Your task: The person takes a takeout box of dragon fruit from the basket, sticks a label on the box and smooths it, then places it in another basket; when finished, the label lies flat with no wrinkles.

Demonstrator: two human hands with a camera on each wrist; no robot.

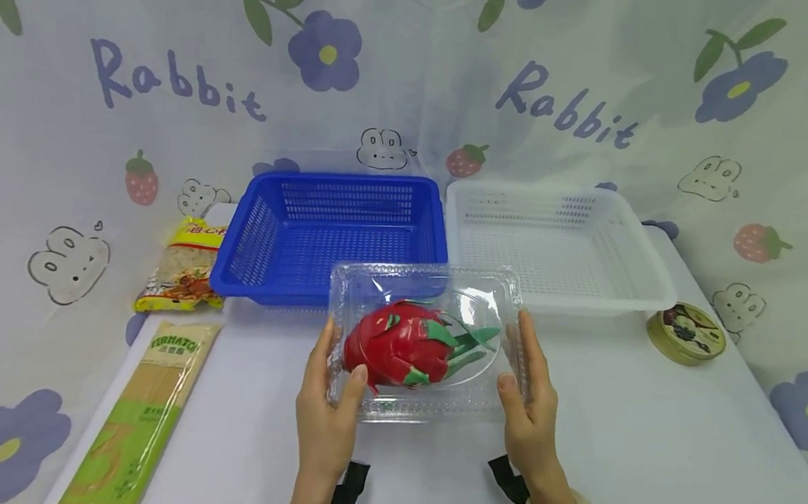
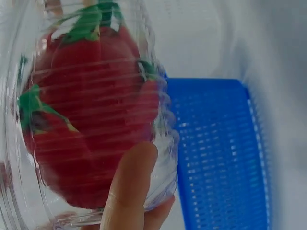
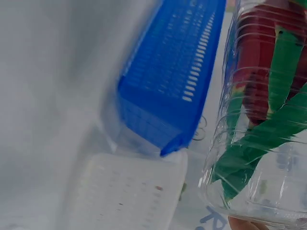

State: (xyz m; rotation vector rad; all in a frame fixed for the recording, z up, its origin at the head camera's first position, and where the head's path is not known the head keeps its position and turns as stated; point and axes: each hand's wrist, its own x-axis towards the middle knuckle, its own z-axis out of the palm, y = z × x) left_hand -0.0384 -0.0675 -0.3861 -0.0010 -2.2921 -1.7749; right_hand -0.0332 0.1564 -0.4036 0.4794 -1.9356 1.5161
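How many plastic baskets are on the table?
2. The blue basket stands behind the clear box that both hands hold; the white basket stands beside it on its right. No others are visible.

Blue basket (image 1: pixel 331 230) and white basket (image 1: pixel 553 240) block the far side.

Both forearms reach forward, the left hand (image 1: pixel 327 412) and right hand (image 1: pixel 527 396) facing each other, fingers up, thumbs curled inward, gripping.
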